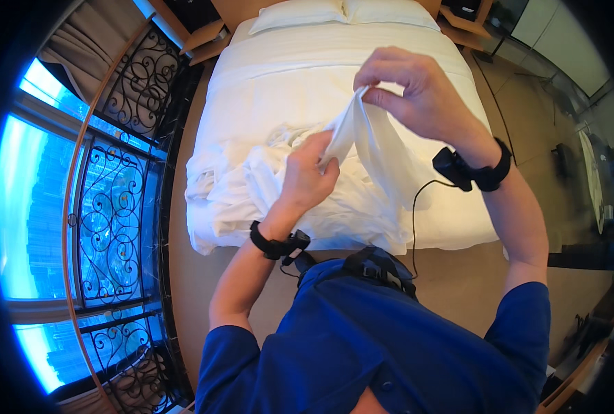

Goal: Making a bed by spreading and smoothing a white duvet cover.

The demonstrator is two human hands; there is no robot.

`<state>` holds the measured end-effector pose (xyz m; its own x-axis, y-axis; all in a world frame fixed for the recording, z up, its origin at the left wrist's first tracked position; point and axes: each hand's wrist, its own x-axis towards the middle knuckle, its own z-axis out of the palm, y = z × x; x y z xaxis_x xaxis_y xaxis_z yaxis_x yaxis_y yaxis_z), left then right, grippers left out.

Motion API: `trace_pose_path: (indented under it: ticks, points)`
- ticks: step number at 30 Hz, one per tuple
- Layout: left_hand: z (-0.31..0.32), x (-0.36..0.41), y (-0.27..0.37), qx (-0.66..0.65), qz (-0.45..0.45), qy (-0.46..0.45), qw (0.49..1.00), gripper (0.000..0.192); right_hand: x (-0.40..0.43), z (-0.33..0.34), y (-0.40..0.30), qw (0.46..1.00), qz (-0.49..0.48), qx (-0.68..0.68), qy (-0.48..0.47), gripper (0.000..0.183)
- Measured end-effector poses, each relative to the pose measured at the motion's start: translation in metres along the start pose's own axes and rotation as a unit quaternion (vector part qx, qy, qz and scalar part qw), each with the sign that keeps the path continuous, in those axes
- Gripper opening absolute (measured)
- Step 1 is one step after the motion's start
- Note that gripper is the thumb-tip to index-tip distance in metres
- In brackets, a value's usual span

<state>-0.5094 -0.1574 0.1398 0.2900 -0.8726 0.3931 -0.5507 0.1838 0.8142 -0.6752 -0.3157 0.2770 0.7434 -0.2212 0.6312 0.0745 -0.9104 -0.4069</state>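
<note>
Raised above the bed, my right hand point(415, 88) pinches a gathered corner of a white cloth point(371, 139) between thumb and fingers. Lower and to the left, my left hand point(309, 168) grips the same cloth along its edge. From the right hand the cloth hangs down in folds onto the bed point(281, 90). A crumpled heap of white bedding point(260, 171) lies across the foot of the bed, mostly left of and beneath my left hand. Where the held cloth ends and the heap begins, I cannot tell.
Two white pillows point(307, 15) lie at the bed's head, with a wooden nightstand point(208, 41) at the left. A wrought-iron railing point(113, 222) lines the window on the left. My right wrist strap point(485, 171) trails a black cable point(415, 217) to my waist. Carpet point(457, 274) surrounds the bed.
</note>
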Motion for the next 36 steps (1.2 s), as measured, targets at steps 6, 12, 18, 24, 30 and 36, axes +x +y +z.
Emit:
trace_pose_path:
  ticks: [6, 12, 18, 24, 30, 36]
  points:
    - [-0.041, 0.054, 0.062, -0.18, 0.018, -0.074, 0.981, 0.04, -0.003, -0.04, -0.003, 0.996, 0.024, 0.039, -0.075, 0.014]
    - [-0.035, 0.097, 0.089, -0.262, 0.038, -0.242, 0.933, 0.045, -0.013, -0.042, -0.003, 0.998, 0.001, 0.055, -0.04, 0.012]
    - [-0.012, 0.117, 0.097, -0.299, 0.021, -0.355, 0.886, 0.039, -0.026, -0.059, -0.006, 0.998, -0.011, 0.055, -0.004, 0.014]
    - [-0.002, 0.128, 0.101, -0.308, 0.025, -0.439, 0.844, 0.031, -0.042, -0.07, -0.014, 0.985, 0.084, 0.147, -0.037, 0.018]
    - [0.007, 0.135, 0.1, -0.284, 0.015, -0.456, 0.843, 0.028, -0.054, -0.073, -0.017, 0.988, 0.085, 0.129, -0.02, 0.018]
    - [0.016, 0.14, 0.104, -0.27, 0.005, -0.424, 0.864, 0.023, -0.069, -0.068, -0.011, 0.997, 0.066, 0.032, 0.034, 0.017]
